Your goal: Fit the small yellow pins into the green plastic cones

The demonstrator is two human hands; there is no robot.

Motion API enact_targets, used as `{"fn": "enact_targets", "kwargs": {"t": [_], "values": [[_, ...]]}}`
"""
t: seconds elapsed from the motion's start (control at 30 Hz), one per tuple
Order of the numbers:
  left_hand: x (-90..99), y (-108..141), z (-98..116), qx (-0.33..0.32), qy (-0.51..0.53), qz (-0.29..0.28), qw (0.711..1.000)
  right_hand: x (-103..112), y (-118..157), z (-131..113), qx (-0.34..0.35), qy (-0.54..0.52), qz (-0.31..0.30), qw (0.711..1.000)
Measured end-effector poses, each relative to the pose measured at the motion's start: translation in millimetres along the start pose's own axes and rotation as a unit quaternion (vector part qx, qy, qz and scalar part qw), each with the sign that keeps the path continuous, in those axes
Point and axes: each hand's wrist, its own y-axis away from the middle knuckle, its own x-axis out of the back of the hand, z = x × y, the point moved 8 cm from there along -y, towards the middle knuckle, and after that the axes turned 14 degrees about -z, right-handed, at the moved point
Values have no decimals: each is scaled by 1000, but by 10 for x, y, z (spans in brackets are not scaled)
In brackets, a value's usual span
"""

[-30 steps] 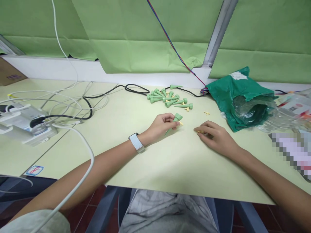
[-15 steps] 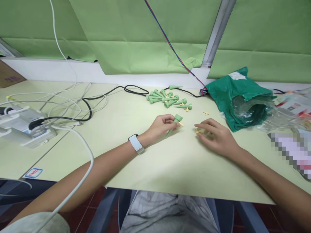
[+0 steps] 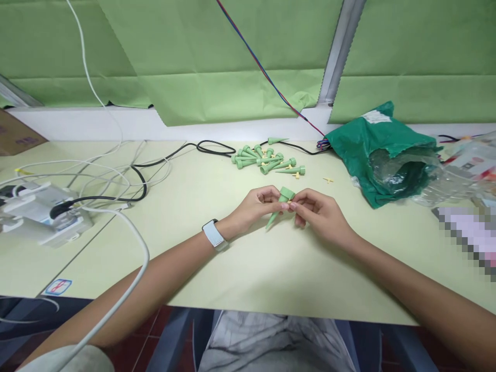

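My left hand (image 3: 256, 204) pinches a green plastic spike (image 3: 279, 206) by its wide end, with the pointed tip angled down toward me. My right hand (image 3: 318, 216) has come up against it, and its fingertips meet the spike's wide end and the left fingertips. A small yellow plastic piece (image 3: 292, 195) shows at the spike's top, held in my right fingers. Much of that piece is hidden by the fingers. Behind my hands, a loose pile of similar green spikes (image 3: 265, 161) lies on the pale green table (image 3: 232, 274), with a small yellow piece (image 3: 328, 180) to its right.
A crumpled green bag (image 3: 382, 160) with clear plastic sits at the back right. A white power strip (image 3: 42, 219) and tangled black and white cables (image 3: 116, 175) lie at the left. Green paper (image 3: 217, 46) hangs along the back wall.
My right hand has moved left to meet my left hand at the spike's wide end. The left hand still holds the spike. The whole view has shifted slightly.
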Motion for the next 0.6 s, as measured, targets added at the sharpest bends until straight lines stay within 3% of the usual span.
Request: {"fn": "enact_targets", "kwargs": {"t": [0.33, 0.6], "values": [[-25, -6, -12, 6, -14, 0, 1000, 102, -4, 99, -12, -108, 33, 994], [-101, -14, 33, -4, -31, -22, 999, 106, -13, 87, 1, -119, 18, 993]]}}
